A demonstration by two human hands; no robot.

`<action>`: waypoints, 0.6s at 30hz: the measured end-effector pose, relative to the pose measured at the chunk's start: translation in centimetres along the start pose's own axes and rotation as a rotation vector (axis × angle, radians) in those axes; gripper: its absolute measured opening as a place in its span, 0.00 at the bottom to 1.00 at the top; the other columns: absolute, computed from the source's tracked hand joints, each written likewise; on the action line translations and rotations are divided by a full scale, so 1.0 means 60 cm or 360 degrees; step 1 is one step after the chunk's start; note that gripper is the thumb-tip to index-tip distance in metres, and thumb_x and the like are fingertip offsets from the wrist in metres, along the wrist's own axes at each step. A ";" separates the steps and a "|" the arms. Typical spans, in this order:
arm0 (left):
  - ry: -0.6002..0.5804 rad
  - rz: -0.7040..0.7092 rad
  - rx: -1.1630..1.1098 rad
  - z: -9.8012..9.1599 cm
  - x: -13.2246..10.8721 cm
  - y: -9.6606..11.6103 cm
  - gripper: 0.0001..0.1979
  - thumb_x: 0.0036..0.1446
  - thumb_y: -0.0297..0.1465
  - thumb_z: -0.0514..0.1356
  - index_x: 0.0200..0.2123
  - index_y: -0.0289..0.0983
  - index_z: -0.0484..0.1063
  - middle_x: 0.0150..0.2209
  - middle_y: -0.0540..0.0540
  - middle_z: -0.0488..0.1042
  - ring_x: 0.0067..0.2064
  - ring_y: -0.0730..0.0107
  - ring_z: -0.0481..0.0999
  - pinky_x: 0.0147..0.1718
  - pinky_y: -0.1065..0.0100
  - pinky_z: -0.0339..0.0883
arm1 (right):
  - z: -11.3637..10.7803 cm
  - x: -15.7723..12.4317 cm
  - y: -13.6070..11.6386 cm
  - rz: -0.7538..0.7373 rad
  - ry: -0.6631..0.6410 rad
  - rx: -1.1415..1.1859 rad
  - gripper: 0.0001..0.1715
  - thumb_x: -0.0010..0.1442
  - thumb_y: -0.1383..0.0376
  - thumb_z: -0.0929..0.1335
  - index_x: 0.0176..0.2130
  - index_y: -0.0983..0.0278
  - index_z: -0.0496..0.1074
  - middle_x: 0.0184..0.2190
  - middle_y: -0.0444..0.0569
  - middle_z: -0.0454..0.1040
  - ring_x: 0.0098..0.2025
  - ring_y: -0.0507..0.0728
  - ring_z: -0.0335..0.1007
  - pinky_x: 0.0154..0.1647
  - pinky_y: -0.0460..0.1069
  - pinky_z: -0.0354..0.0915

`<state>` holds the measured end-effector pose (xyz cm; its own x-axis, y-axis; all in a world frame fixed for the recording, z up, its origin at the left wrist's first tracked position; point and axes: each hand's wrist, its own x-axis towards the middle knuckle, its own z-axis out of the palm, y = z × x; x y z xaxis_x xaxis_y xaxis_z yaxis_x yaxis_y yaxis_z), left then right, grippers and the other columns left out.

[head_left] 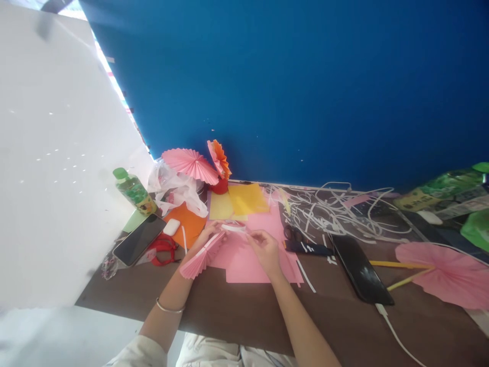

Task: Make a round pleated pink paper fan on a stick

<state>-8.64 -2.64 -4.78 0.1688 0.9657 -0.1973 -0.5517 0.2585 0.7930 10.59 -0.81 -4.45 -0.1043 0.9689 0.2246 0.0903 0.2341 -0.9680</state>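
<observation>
My left hand (208, 235) is closed on a pleated pink paper fan (200, 256) that splays down and left over the brown desk (248, 311). My right hand (266, 248) pinches a thin white strip (235, 228) that runs across to the top of the fan. Both hands sit above flat pink paper sheets (252, 260). A bracelet is on my left wrist.
A finished pink fan (190, 164) and an orange one (219, 158) stand at the back by a blue wall. Yellow sheets (239, 201), orange paper (187, 224), red scissors (162, 250), a phone (138, 239), a bottle (134, 191), white strips (328, 211), a black phone (361, 270), a pink fan (451, 275).
</observation>
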 end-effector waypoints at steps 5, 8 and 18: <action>0.0123 0.0003 0.0076 0.013 -0.009 0.009 0.17 0.43 0.24 0.57 0.40 0.35 0.69 0.35 0.44 0.73 0.26 0.72 0.71 0.27 0.70 0.63 | 0.001 0.002 -0.006 0.0025 0.0119 0.0137 0.14 0.46 0.62 0.72 0.30 0.63 0.63 0.25 0.44 0.69 0.31 0.53 0.69 0.36 0.50 0.67; 0.0144 0.0027 0.0060 0.022 -0.017 0.013 0.16 0.42 0.21 0.57 0.38 0.35 0.71 0.38 0.43 0.73 0.31 0.70 0.72 0.29 0.71 0.64 | 0.001 0.001 -0.008 0.0001 0.0116 0.0134 0.12 0.47 0.63 0.71 0.29 0.63 0.64 0.25 0.44 0.68 0.30 0.53 0.68 0.36 0.50 0.67; 0.0171 0.0060 -0.0065 0.007 -0.008 0.004 0.21 0.43 0.21 0.57 0.43 0.38 0.70 0.44 0.44 0.71 0.34 0.72 0.72 0.33 0.72 0.65 | -0.005 -0.001 -0.015 -0.0059 0.0112 0.0190 0.09 0.50 0.64 0.70 0.29 0.63 0.65 0.27 0.45 0.67 0.32 0.53 0.66 0.38 0.51 0.66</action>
<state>-8.51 -3.03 -4.25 0.0597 0.9713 -0.2303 -0.5893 0.2205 0.7772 10.84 -1.04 -3.57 -0.0354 0.9640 0.2637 -0.0309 0.2627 -0.9644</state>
